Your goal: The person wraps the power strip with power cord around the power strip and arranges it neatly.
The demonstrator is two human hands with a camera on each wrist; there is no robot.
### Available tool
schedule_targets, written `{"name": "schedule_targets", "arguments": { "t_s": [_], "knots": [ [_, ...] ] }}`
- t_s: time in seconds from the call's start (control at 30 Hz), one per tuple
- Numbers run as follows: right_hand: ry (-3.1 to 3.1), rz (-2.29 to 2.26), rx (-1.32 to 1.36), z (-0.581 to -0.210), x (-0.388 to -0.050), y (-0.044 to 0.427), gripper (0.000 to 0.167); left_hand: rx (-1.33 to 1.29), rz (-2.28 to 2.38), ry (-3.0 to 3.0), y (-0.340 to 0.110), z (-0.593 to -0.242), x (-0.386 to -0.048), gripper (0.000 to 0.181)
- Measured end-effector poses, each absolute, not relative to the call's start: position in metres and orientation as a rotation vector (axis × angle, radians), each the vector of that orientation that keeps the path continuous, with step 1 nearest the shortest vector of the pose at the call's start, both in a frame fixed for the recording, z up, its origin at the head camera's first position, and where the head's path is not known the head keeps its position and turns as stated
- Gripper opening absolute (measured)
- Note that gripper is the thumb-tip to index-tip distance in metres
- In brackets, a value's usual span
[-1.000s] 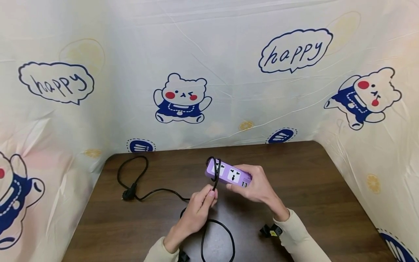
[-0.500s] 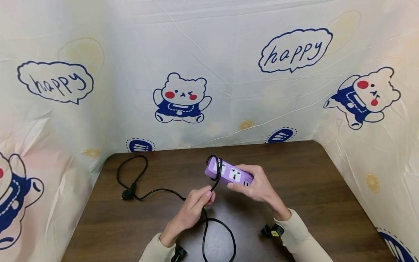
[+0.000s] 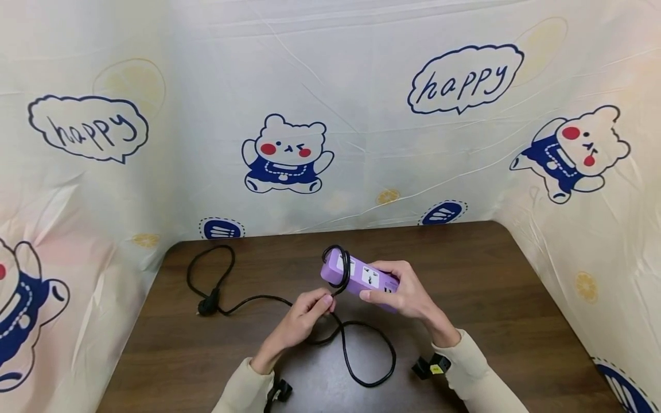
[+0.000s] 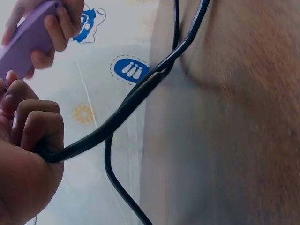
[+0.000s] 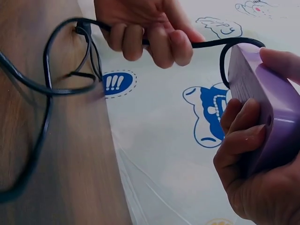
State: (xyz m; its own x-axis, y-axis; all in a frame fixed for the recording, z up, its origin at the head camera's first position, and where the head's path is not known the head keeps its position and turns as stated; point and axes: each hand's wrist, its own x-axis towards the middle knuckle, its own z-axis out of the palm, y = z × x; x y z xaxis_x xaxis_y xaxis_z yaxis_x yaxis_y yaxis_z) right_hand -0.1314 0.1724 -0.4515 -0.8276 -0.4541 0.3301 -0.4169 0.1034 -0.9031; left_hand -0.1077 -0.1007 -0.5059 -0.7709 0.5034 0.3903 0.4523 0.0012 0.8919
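"While the left hand [image 3: 302,318] has hold of the cord [image 3: 260,296], what is the right hand [image 3: 405,292] doing?"

"Gripping the purple strip [image 3: 357,275] by its right end. The thumb lies along the near side, and the right wrist view shows fingers curled round the other side."

"And the left hand's fingers?"

"Curled tightly about the cord, just near of the strip's left end. The hands are close to each other but apart, both clamped on their things."

"Where exactly is the strip?"

"Held over the table [image 3: 449,252], right of centre, sockets up, with the cord looped round its left end. More cord lies in a loop at the near side, and the plug [image 3: 208,304] rests far left."

"Any writing?"

"'happy', twice, on the cloth [image 3: 372,172] beyond: one speech bubble [image 3: 89,129] at the left, one at the right. A winking bear [image 3: 284,155] sits between and below them. Marks on the strip near its right end are too small to read."
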Motion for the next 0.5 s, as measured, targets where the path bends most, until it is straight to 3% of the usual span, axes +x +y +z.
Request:
{"name": "schedule_targets", "arguments": {
  "t_s": [0.3, 0.5],
  "knots": [
    [2.203, -1.837, -1.007, -0.447, -0.133, 0.173, 0.028, 1.051, 1.982, 2.055, -0.11, -0.514, -0.128, 0.023],
    [2.114, -1.759, -0.998, -0.447, -0.128, 0.177, 0.041, 1.097, 1.971, 1.948, -0.12, -0.517, -0.127, 0.016]
  ]
}}
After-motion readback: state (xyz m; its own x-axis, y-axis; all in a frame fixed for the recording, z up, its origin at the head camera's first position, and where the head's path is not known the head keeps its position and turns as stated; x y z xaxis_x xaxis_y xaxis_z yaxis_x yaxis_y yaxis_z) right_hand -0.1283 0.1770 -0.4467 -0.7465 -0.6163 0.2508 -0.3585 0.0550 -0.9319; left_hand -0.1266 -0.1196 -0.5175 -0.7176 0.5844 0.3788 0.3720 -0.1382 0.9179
